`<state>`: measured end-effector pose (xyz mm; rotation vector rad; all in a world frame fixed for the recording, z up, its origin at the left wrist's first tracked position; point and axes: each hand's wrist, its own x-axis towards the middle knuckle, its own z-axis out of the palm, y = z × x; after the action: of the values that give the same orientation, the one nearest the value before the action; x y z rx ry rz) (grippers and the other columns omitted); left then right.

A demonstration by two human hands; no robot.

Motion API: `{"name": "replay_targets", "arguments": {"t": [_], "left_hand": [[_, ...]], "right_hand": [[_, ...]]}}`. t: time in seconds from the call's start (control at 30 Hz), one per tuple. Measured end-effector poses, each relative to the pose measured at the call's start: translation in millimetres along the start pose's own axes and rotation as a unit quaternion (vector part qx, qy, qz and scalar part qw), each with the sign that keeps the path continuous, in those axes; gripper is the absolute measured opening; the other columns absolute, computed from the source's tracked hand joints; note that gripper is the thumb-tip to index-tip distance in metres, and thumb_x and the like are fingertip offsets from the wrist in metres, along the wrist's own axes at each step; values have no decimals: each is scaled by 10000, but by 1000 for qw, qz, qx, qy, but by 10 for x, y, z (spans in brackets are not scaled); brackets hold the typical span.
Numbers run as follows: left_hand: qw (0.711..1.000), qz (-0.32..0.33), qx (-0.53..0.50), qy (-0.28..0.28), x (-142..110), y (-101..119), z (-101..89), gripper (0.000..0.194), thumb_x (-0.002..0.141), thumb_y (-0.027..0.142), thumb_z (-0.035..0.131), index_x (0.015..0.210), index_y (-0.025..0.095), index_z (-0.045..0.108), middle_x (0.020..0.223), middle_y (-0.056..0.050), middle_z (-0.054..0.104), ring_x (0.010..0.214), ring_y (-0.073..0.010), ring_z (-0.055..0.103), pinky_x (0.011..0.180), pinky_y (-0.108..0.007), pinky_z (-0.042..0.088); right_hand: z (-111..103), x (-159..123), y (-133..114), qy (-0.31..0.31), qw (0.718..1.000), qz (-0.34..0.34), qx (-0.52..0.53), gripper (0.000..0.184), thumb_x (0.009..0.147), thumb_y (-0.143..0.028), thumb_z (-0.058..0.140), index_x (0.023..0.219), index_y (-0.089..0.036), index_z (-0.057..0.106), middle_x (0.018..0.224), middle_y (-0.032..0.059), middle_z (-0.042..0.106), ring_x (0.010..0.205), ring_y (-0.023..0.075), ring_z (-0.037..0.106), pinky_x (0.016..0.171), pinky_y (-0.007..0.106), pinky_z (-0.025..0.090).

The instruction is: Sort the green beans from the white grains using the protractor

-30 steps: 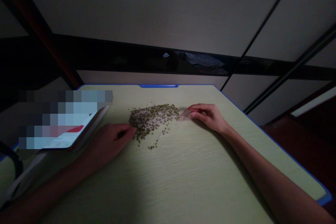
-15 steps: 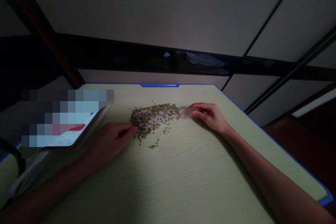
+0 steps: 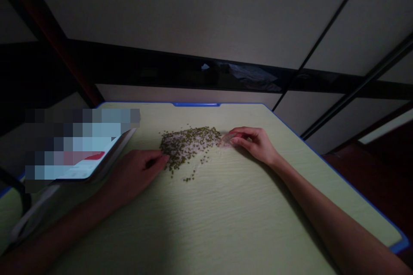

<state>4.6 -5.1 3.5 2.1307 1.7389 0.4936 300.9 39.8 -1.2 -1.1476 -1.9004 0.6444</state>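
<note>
A heap of small green beans mixed with white grains (image 3: 189,145) lies in the middle of a pale green table (image 3: 226,215). My left hand (image 3: 135,176) rests on the table at the heap's left edge, fingers curled together with the tips touching the beans. My right hand (image 3: 254,142) lies at the heap's right edge, its fingers pinched on a small clear plastic piece (image 3: 226,139) that touches the table.
A lit phone (image 3: 93,161) leans at the left, close to my left hand. A white cable (image 3: 29,219) runs along the near left corner. The table has a blue rim (image 3: 196,104); dark floor lies beyond its right edge.
Almost nothing has changed: the right hand with the clear piece has shifted very slightly, and the left hand stays at the heap.
</note>
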Motion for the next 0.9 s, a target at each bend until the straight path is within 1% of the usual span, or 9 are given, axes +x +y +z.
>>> {"name": "replay_targets", "arguments": {"t": [0.2, 0.47, 0.67, 0.9], "left_hand": [[1000, -2, 0, 1, 7, 6, -2, 415, 767, 510, 318, 500, 196, 371, 476, 46, 368, 495, -132, 406, 499, -244, 239], [1000, 2, 0, -4, -4, 13, -9, 422, 767, 517, 316, 502, 195, 376, 476, 41, 376, 495, -132, 407, 497, -247, 236], [1000, -1, 11, 4, 5, 6, -5, 417, 772, 510, 311, 502, 197, 367, 474, 41, 380, 491, -134, 416, 495, -249, 231], [1000, 6, 13, 1, 8, 11, -5, 412, 776, 500, 314, 501, 197, 360, 476, 41, 376, 496, -134, 416, 504, -250, 236]], "right_hand": [[40, 2, -37, 1, 1000, 1, -12, 231, 750, -280, 600, 907, -138, 693, 722, 50, 685, 601, 133, 564, 554, 249, 440], [56, 4, -43, 23, 999, 13, -20, 223, 732, -279, 613, 887, -144, 698, 674, 38, 676, 570, 128, 555, 539, 244, 432], [69, 4, -63, 34, 999, 24, -22, 236, 730, -277, 602, 886, -125, 692, 665, 44, 664, 543, 119, 531, 518, 235, 419], [96, 4, -79, 45, 998, 23, -40, 266, 747, -270, 584, 917, -91, 684, 668, 54, 660, 530, 112, 505, 518, 235, 408]]}}
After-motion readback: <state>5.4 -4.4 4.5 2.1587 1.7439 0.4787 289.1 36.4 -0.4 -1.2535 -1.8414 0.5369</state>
